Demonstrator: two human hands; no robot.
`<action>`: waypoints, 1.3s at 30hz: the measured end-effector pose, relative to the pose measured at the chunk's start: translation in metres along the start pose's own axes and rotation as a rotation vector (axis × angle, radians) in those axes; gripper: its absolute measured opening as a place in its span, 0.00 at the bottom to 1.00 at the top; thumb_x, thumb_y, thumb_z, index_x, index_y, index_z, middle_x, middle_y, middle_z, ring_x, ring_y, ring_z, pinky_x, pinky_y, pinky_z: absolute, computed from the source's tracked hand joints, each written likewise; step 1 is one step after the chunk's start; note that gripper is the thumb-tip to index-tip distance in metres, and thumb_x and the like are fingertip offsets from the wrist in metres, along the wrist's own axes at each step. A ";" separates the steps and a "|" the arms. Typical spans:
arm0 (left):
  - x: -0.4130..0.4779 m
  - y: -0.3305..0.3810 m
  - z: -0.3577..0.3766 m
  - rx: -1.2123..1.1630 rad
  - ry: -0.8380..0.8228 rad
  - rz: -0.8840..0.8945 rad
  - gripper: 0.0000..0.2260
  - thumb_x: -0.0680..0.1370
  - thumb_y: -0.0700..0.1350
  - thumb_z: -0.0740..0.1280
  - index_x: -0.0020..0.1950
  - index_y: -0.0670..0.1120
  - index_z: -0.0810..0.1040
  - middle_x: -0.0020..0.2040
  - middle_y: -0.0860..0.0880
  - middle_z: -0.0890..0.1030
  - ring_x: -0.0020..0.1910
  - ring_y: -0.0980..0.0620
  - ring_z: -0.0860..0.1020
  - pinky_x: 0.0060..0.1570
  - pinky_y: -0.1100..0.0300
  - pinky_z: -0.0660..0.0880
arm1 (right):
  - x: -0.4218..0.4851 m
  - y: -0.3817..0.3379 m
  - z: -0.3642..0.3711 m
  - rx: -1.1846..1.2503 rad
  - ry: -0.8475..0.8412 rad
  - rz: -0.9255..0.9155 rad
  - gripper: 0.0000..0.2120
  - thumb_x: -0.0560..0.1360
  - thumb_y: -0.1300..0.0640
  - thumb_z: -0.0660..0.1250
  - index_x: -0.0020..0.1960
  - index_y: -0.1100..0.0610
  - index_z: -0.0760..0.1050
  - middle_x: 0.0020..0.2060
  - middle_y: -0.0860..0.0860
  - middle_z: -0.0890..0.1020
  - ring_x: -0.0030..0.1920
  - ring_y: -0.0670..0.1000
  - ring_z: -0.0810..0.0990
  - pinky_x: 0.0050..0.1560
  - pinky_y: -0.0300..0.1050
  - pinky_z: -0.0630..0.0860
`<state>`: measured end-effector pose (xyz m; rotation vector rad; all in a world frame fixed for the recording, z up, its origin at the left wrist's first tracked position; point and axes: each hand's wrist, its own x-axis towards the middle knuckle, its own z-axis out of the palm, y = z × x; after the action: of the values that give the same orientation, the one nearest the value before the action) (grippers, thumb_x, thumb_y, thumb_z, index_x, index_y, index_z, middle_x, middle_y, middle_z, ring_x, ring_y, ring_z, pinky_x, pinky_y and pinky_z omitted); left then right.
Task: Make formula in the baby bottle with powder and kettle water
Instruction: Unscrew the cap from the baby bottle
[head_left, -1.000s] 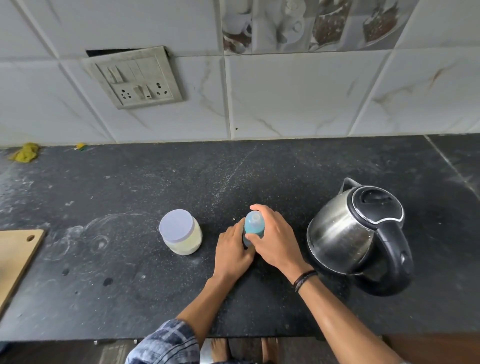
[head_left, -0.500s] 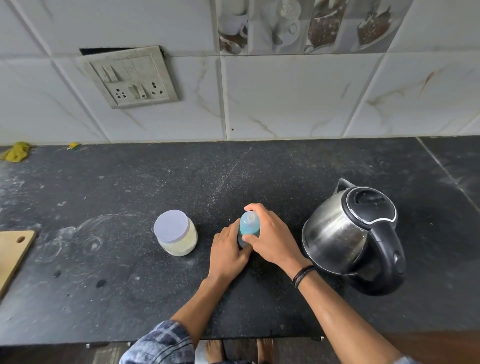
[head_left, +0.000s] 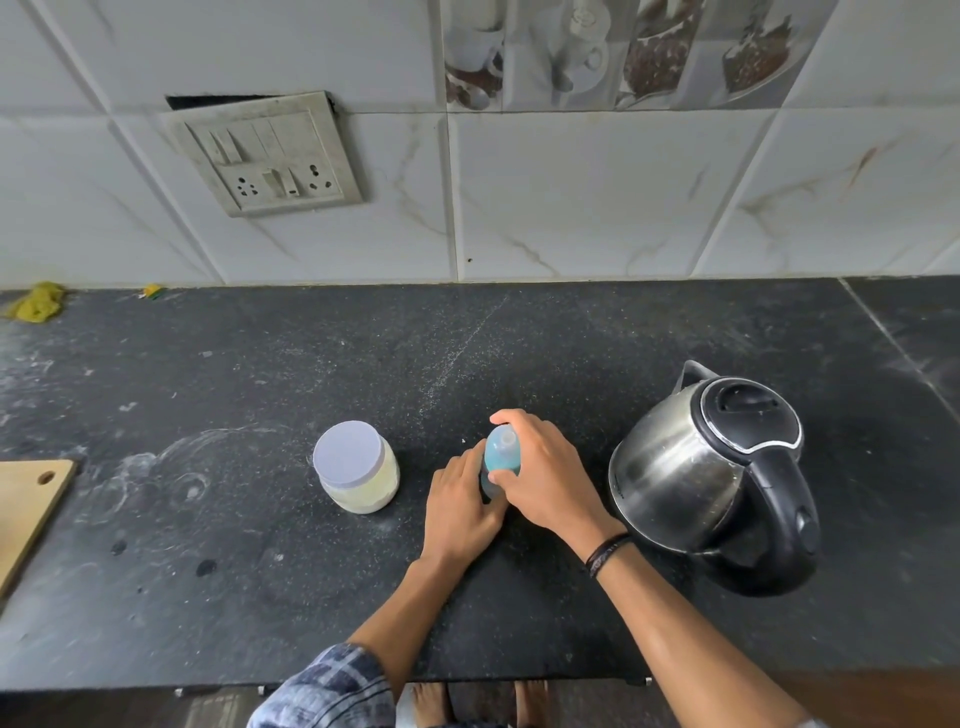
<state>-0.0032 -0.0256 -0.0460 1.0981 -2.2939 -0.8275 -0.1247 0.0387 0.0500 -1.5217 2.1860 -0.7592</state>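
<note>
Early stage, I'd say. Jar (head_left: 356, 467) of pale powder sits lid-on, left of centre on counter (head_left: 260, 597). Left hand (head_left: 460, 512) curls round the bottle (head_left: 501, 457) low down, steadying it upright mid-counter. Right hand (head_left: 545, 478) wraps its blue top from above, prob. to unscrew it. Kettle (head_left: 711, 467) at right, lid down, untouched. Left to do: open bottle, powder, water, close, mix. Bottle contents: can't tell.

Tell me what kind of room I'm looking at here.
Most likely a home kitchen: a dark stone counter runs under a tiled wall with coffee-cup prints, an electric kettle stands on it, and a wooden cutting board lies at its left edge.
</note>
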 end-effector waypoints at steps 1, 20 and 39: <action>0.000 0.000 0.000 0.001 -0.002 0.005 0.20 0.75 0.51 0.65 0.68 0.53 0.72 0.52 0.57 0.79 0.47 0.59 0.70 0.51 0.57 0.68 | 0.001 -0.001 -0.003 0.002 -0.025 -0.006 0.31 0.74 0.60 0.75 0.73 0.50 0.68 0.65 0.48 0.77 0.64 0.49 0.73 0.62 0.43 0.72; -0.003 0.002 -0.001 -0.037 0.006 0.008 0.24 0.75 0.57 0.61 0.72 0.54 0.70 0.54 0.57 0.79 0.50 0.56 0.73 0.54 0.54 0.71 | 0.004 0.002 -0.004 0.022 -0.068 0.021 0.34 0.73 0.55 0.78 0.73 0.46 0.66 0.65 0.46 0.75 0.65 0.49 0.72 0.63 0.44 0.73; -0.003 0.002 -0.001 -0.031 0.017 0.020 0.20 0.76 0.54 0.63 0.68 0.53 0.71 0.55 0.56 0.79 0.48 0.58 0.71 0.53 0.54 0.71 | 0.005 -0.001 -0.006 -0.008 -0.082 -0.012 0.34 0.73 0.56 0.78 0.74 0.47 0.67 0.61 0.44 0.75 0.62 0.49 0.72 0.59 0.43 0.72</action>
<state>-0.0016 -0.0223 -0.0445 1.0627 -2.2671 -0.8396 -0.1293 0.0353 0.0549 -1.5432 2.1244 -0.6802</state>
